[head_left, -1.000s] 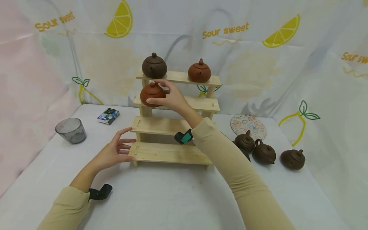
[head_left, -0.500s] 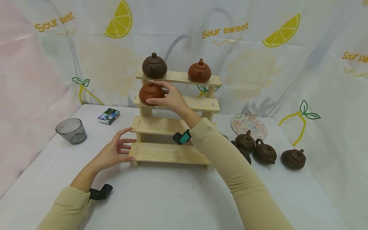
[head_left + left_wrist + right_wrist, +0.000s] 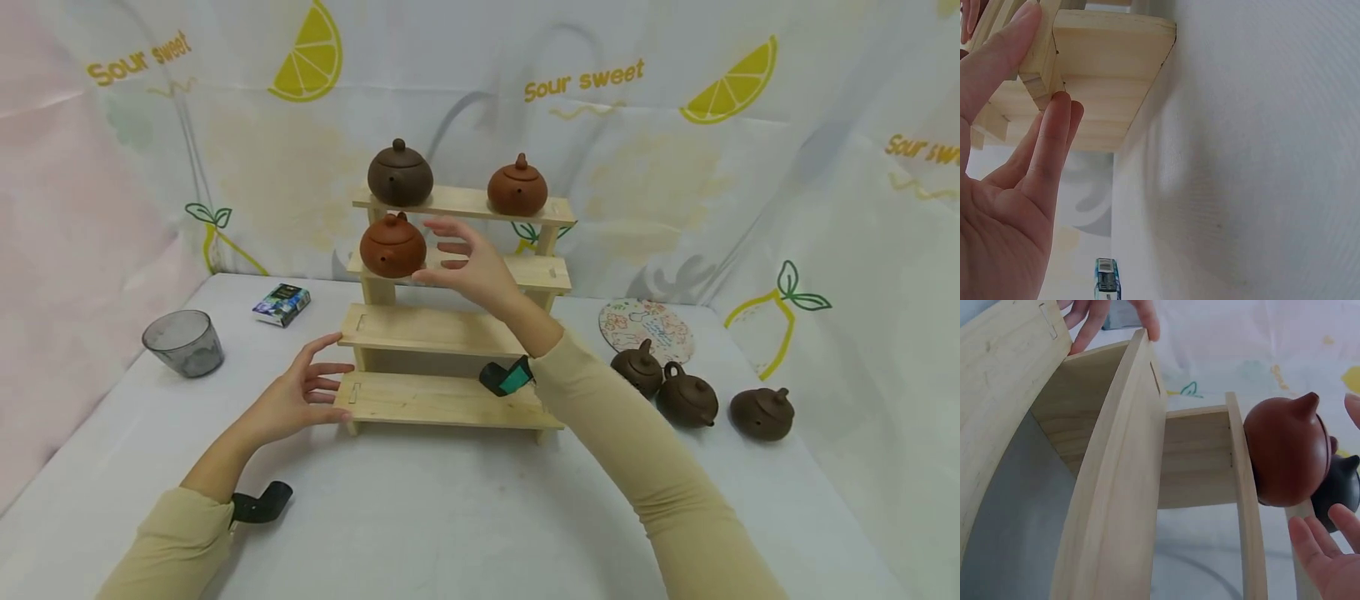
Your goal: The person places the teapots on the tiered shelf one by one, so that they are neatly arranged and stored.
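Observation:
A four-step wooden rack (image 3: 442,400) stands mid-table. On its top step sit a dark brown teapot (image 3: 400,173) and a red-brown teapot (image 3: 517,187). Another red-brown teapot (image 3: 392,246) (image 3: 1286,450) sits at the left end of the second step. My right hand (image 3: 465,262) hovers just right of it, fingers spread, holding nothing. My left hand (image 3: 303,396) rests with straight fingers against the left end of the rack's lowest step (image 3: 1072,81).
Three dark teapots (image 3: 686,400) stand on the table right of the rack, in front of a floral coaster (image 3: 647,327). At the left are a grey cup (image 3: 183,342) and a small box (image 3: 281,302). A lemon-print cloth hangs behind.
My right hand set the red-brown teapot on the second step, let it go and drew back to the right with fingers spread. The left hand stayed put.

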Demonstrator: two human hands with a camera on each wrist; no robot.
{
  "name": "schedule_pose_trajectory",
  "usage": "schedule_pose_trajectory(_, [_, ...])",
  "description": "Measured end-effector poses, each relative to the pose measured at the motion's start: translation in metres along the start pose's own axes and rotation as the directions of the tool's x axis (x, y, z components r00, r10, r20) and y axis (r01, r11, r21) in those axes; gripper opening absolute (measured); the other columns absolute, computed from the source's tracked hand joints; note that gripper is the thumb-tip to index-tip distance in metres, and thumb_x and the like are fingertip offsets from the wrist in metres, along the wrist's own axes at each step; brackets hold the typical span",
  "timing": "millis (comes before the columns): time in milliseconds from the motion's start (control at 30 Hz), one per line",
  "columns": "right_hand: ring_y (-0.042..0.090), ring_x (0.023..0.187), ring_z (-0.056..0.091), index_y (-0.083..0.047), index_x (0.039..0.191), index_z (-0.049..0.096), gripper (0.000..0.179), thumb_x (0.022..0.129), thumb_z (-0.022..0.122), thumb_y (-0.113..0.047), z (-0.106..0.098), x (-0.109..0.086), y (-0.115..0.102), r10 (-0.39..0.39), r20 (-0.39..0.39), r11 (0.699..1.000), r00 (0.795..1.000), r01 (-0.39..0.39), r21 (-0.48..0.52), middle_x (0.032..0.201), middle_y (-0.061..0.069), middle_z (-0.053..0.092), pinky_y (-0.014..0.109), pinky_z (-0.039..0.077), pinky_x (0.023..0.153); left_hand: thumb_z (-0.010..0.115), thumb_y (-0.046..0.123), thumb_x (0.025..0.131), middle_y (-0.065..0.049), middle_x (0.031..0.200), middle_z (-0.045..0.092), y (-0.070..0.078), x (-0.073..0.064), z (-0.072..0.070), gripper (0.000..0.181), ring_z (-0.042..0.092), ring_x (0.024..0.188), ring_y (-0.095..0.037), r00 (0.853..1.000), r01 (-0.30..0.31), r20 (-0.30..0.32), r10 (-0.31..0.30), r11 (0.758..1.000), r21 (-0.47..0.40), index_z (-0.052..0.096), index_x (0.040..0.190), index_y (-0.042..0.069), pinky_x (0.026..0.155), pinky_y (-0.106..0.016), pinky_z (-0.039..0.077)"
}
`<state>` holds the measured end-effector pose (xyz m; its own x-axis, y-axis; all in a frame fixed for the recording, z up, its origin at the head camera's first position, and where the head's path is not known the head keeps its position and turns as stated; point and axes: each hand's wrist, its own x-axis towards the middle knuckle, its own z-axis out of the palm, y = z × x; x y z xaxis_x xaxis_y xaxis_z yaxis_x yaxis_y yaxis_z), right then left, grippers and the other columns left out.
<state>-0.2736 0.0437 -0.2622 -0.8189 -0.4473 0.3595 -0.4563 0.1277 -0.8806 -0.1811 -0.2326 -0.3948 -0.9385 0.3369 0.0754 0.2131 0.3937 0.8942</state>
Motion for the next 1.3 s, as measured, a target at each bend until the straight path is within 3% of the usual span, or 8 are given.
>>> schedule_pose_trajectory(267, [0.022, 0.117, 0.049, -0.010, 0.130, 0.052, 0.059, 0.076, 0.076, -0.004, -0.015, -0.023, 0.000, 0.011, -0.034, 0.998, 0.999, -0.009, 0.068, 0.130, 0.003, 0.050, 0.031, 0.044, 0.093, 0.083, 0.014, 0.069, -0.025, 0.132, 0.046, 0.001, 0.000, 0.000, 0.108, 0.057, 0.104, -0.035, 1.000, 0.001, -0.002, -0.001, 1.000, 0.012, 0.011, 0.148, 0.029, 0.081, -0.029, 0.051])
schedule_pose_trajectory(633, [0.033, 0.118, 0.047, 0.004, 0.127, 0.048, 0.056, 0.077, 0.072, 0.005, -0.033, -0.055, 0.011, -0.032, -0.079, 0.994, 0.996, 0.041, 0.104, 0.130, 0.023, 0.045, 0.036, 0.044, 0.094, 0.083, 0.018, 0.069, -0.025, 0.133, 0.045, 0.004, -0.001, 0.001, 0.109, 0.057, 0.104, -0.035, 1.000, 0.019, 0.000, -0.019, 1.000, 0.023, 0.009, 0.148, 0.031, 0.082, -0.034, 0.051])
schedule_pose_trajectory(1167, [0.025, 0.116, 0.051, 0.003, 0.127, 0.049, 0.054, 0.077, 0.072, 0.003, -0.046, -0.098, 0.030, 0.008, -0.128, 0.998, 0.992, 0.000, 0.059, 0.131, 0.018, 0.048, 0.037, 0.044, 0.093, 0.083, 0.017, 0.069, -0.025, 0.134, 0.045, 0.003, -0.001, 0.001, 0.109, 0.056, 0.104, -0.035, 1.000, 0.013, -0.002, -0.012, 0.999, 0.029, 0.009, 0.148, 0.031, 0.082, -0.035, 0.051])
schedule_pose_trajectory(1300, [0.028, 0.114, 0.050, 0.007, 0.125, 0.048, 0.054, 0.076, 0.071, 0.007, -0.047, -0.109, 0.033, 0.014, -0.150, 0.996, 0.989, -0.001, 0.086, 0.129, 0.017, 0.049, 0.038, 0.044, 0.093, 0.083, 0.018, 0.069, -0.024, 0.134, 0.045, 0.004, -0.001, 0.001, 0.109, 0.056, 0.104, -0.035, 1.000, 0.018, -0.001, -0.018, 0.999, 0.033, 0.009, 0.148, 0.031, 0.082, -0.035, 0.051])
